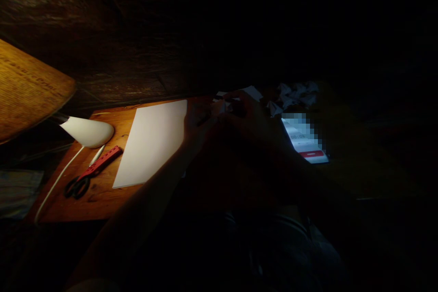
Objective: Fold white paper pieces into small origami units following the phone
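Note:
The scene is very dark, lit only by a desk lamp [89, 131] at the left. My left hand [197, 121] and my right hand [244, 114] meet over the middle of the wooden table [102, 196], both fingering a small pale piece of paper [222, 106] between them. The grip is hard to make out in the shadow. A white sheet of paper [152, 141] lies flat just left of my left hand. A lit phone [304, 139] lies to the right of my right hand.
Scissors [79, 185], a red ruler-like tool [102, 162] and a pen [96, 155] lie near the lamp and its white cord [54, 187]. Crumpled paper [296, 93] sits behind the phone. A woven lampshade-like object [27, 89] hangs at the far left.

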`<control>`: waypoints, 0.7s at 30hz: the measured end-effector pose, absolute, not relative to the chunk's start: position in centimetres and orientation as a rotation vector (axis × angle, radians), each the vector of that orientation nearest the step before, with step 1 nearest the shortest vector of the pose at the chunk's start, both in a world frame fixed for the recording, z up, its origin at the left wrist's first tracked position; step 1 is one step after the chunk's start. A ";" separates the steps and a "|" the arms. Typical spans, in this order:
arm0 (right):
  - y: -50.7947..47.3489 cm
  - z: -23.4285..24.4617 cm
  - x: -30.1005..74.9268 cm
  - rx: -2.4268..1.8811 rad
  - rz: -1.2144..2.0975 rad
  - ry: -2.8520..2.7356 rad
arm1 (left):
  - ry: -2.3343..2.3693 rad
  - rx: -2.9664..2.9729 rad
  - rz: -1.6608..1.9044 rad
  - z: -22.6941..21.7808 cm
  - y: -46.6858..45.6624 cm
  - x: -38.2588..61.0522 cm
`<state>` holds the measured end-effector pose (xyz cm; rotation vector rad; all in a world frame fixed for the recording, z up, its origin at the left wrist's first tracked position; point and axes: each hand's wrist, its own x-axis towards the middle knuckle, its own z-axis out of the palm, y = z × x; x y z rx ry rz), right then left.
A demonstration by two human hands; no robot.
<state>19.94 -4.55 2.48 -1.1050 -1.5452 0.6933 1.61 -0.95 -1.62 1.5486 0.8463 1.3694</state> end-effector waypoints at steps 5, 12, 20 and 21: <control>-4.1 2.3 19.8 -1.085 0.819 -1.491 | 0.831 1.428 1.407 -2.7 -0.2 1.9; -4.6 2.8 19.7 -1.042 0.922 -1.442 | 0.803 1.360 1.289 -2.6 0.1 1.6; -5.1 3.7 19.7 -0.992 0.956 -1.501 | 0.825 1.311 1.270 -2.6 0.0 1.4; -5.1 3.8 19.7 -0.995 0.943 -1.505 | 0.828 1.307 1.276 -2.7 -0.1 1.4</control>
